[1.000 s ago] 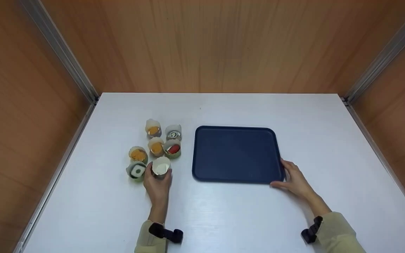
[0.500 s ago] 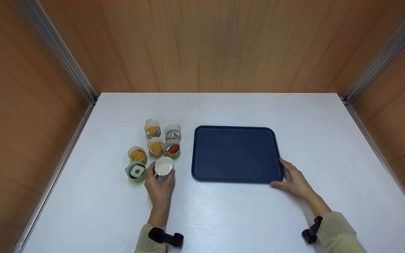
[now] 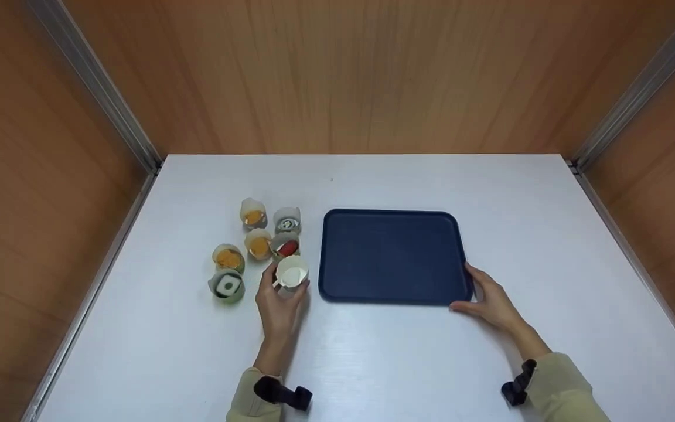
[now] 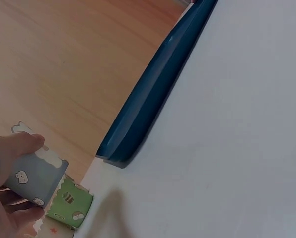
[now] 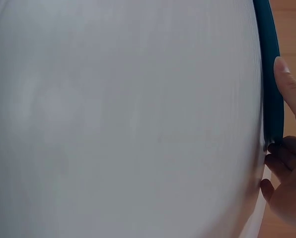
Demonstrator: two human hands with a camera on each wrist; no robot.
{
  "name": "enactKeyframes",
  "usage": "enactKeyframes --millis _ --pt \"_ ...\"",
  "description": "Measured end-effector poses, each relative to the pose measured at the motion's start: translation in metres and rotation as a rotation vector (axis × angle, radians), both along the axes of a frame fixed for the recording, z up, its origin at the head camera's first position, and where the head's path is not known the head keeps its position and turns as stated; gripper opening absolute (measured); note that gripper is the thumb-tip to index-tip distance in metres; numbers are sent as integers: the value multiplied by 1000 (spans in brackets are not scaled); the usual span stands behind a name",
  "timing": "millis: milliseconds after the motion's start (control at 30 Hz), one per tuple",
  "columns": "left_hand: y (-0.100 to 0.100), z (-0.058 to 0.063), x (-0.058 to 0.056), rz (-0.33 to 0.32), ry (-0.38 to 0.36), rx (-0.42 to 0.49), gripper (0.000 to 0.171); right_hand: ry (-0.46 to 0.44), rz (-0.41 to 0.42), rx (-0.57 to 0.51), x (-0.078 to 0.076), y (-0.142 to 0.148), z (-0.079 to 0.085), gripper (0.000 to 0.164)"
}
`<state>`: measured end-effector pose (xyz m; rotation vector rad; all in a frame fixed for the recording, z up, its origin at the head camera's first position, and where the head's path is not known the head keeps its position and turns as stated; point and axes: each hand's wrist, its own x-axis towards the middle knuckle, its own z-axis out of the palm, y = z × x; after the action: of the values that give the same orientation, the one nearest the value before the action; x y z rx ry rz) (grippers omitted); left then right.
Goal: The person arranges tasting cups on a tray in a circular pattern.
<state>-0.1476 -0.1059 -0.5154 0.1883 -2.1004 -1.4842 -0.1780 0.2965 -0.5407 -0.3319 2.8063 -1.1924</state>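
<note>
My left hand [image 3: 282,305] grips a small paper cup [image 4: 36,178] between thumb and fingers. The cup is blue-grey with bear faces outside and pale inside, with a scalloped rim, and is held up off the table. In the head view it overlaps the near side of a green cup with a red piece [image 3: 287,248] in it. A dark blue tray [image 3: 393,258] lies flat to the right of the left hand. At the tray's near right corner, my right hand [image 3: 493,302] holds the edge, thumb on the near side and fingers along the right side.
Several more paper cups stand on the left, some with orange pieces [image 3: 259,245], another with a black-and-white piece [image 3: 229,285]. A cup with a spiral-patterned piece [image 3: 288,224] stands farther back. Wooden panels [image 3: 337,76] enclose the white table [image 3: 372,357].
The left hand has carried the paper cup to the right, away from the cups at the far left and closer to the tray. The right hand and tray have stayed in place.
</note>
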Motion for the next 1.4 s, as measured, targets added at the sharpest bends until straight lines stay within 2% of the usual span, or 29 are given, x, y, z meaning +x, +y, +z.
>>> enactKeyframes --millis 400,633,1033,1400 --pt "23 5 -12 -85 -24 -66 64 16 -3 -11 -3 2 -1 96" --pt "37 7 -16 -146 -27 -93 62 -4 -6 -9 -2 0 1 96" --pt "64 3 -20 -205 -7 -149 63 -24 -25 -15 -1 -1 2 97" --pt "91 -5 -23 -291 -38 -165 64 -17 -25 -36 -1 0 -1 96"
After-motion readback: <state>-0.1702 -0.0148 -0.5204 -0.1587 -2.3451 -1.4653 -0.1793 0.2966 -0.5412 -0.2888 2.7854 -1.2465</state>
